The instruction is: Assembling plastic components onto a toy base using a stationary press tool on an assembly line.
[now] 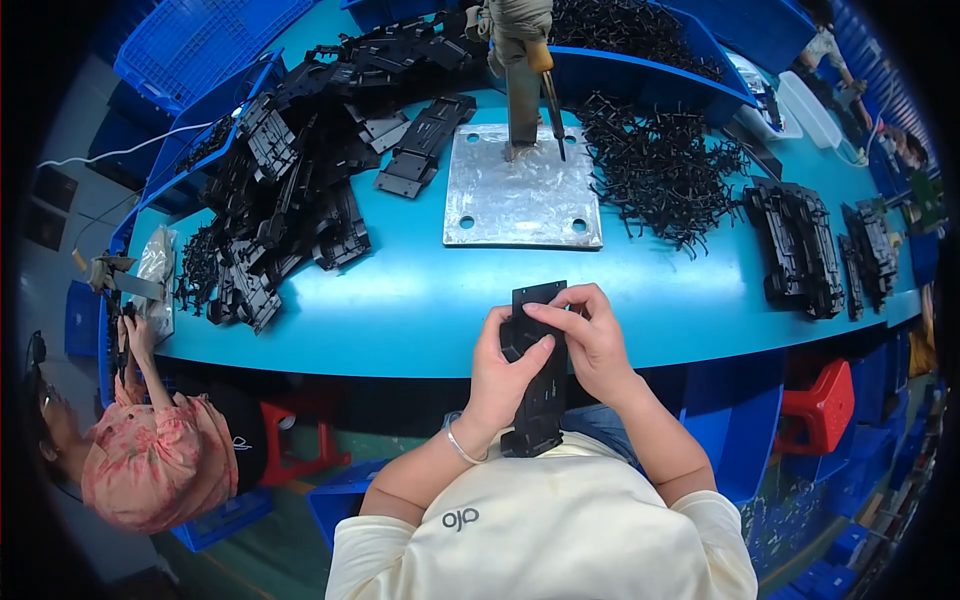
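Observation:
Close to my body, at the table's near edge, I hold a long black plastic chassis-like part with its length pointing away from me. My left hand is closed round its left side, the thumb lying on the upper face. On the right side my right hand grips near the far end, with finger and thumb on the face. Whether a small piece sits under those fingertips cannot be made out. Beyond my hands, a metal plate carries a post with an orange-handled iron, its thin tip pointing down.
Black plastic parts are heaped at left. Small black branched pieces make a pile right of the plate. Several assembled black chassis stand farther right. Blue bins line the back. A co-worker sits at left; a red stool is at right.

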The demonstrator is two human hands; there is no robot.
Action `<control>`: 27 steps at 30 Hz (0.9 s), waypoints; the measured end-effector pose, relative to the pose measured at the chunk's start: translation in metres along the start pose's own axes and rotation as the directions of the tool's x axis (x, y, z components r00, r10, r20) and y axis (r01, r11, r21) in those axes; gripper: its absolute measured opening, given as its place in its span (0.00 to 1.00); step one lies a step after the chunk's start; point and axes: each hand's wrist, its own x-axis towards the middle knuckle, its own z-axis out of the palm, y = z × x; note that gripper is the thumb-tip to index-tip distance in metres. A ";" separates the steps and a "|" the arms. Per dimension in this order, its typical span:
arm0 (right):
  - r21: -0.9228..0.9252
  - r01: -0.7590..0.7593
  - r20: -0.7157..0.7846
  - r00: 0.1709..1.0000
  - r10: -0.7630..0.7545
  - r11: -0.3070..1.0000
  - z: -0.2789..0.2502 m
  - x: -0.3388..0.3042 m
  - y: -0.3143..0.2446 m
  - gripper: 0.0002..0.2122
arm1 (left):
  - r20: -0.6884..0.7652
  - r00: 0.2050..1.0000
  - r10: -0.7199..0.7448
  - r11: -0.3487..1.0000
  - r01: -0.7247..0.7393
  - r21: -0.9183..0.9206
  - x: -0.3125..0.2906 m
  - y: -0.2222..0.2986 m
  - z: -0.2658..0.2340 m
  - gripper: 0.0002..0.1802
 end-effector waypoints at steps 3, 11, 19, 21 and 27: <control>0.042 -0.006 0.063 0.998 0.003 0.999 -0.001 0.000 0.001 0.20 | -0.001 1.000 0.022 0.999 -0.022 0.040 0.000 -0.001 0.002 0.17; 0.254 -0.167 0.050 0.986 0.160 0.953 -0.002 0.000 0.001 0.15 | -0.030 0.996 0.085 0.988 -0.080 0.128 0.002 -0.002 0.004 0.16; 0.578 -0.497 0.249 0.863 0.440 0.648 -0.004 -0.011 0.010 0.03 | -0.058 0.998 -0.009 0.993 0.002 -0.118 0.010 0.009 0.006 0.14; 0.569 -0.518 0.235 0.846 0.478 0.638 -0.002 -0.010 0.010 0.03 | -0.060 0.998 -0.003 0.993 -0.005 -0.120 0.010 0.011 0.008 0.13; 0.603 -0.558 0.302 0.821 0.484 0.570 0.001 -0.011 0.014 0.04 | -0.059 0.998 -0.032 0.989 0.023 -0.145 0.010 0.010 0.005 0.14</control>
